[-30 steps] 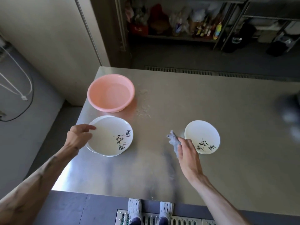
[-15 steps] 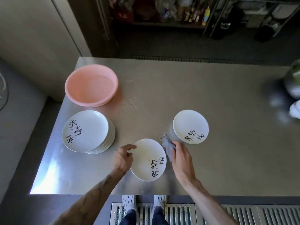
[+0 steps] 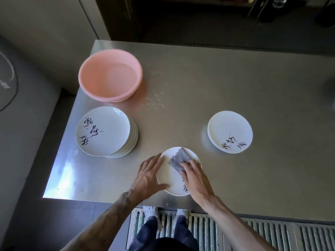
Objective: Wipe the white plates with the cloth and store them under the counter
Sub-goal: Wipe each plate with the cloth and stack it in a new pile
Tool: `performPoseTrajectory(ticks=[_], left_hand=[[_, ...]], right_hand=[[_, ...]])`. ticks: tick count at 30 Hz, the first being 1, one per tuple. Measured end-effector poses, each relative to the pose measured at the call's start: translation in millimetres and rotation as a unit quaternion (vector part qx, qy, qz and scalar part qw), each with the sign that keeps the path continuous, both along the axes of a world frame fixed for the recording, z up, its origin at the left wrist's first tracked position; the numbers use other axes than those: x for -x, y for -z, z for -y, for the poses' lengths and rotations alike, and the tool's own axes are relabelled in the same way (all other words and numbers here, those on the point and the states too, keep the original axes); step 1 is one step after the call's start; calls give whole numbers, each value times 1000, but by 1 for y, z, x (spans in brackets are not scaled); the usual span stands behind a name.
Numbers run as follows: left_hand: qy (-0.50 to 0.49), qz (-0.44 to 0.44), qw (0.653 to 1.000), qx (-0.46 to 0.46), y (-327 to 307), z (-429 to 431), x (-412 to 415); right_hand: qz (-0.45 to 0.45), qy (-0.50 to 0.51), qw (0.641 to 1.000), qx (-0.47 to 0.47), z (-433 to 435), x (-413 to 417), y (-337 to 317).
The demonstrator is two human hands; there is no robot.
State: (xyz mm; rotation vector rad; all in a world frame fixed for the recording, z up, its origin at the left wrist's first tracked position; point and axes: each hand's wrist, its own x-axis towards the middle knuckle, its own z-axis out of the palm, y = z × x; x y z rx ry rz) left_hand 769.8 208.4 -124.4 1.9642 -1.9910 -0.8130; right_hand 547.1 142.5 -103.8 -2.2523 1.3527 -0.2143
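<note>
A white plate (image 3: pixel 169 180) lay flat on the steel counter (image 3: pixel 217 84), close to its near edge, directly between the two hands. The left hand (image 3: pixel 149 175) rested against the plate's left rim with fingers straight and spread, holding nothing, its thumb reaching along the near edge. The right hand (image 3: pixel 196 180) lay over the plate's right half, its fingers bent onto the near end of a grey cloth (image 3: pixel 178 157) and gripping it against the plate's face. The rest of the cloth stuck out beyond the fingertips toward the far rim. Black lettering showed on the plate just beside the right wrist. To the left stood a tall stack of plates (image 3: pixel 103 131), with a pink basin (image 3: pixel 110 75) behind it. A shorter stack (image 3: pixel 230 131) sat to the right, well apart from the hands.
</note>
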Motion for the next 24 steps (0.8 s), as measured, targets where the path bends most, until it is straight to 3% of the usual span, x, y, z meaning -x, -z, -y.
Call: performPoseTrajectory(ticks=[4,9,13,21,24], left_hand=[[11,15,1000,-16,1,1,-3],[6,14,1000,-23,0,1,-3],[9,19,1000,-23,0,-1,-5],[0,6,1000,-27,-3,-1,-3],[0,9,1000,-28,-2,-1,-2]], right_hand=[[3,102,995,9,16,-18,-1],[-9,-13,1000,5,5,-55,-5],[-61,73,993,69,10,-26,0],[-131,64,981,131,2,-25,10],[-133,-39,981,135,9,-39,12]])
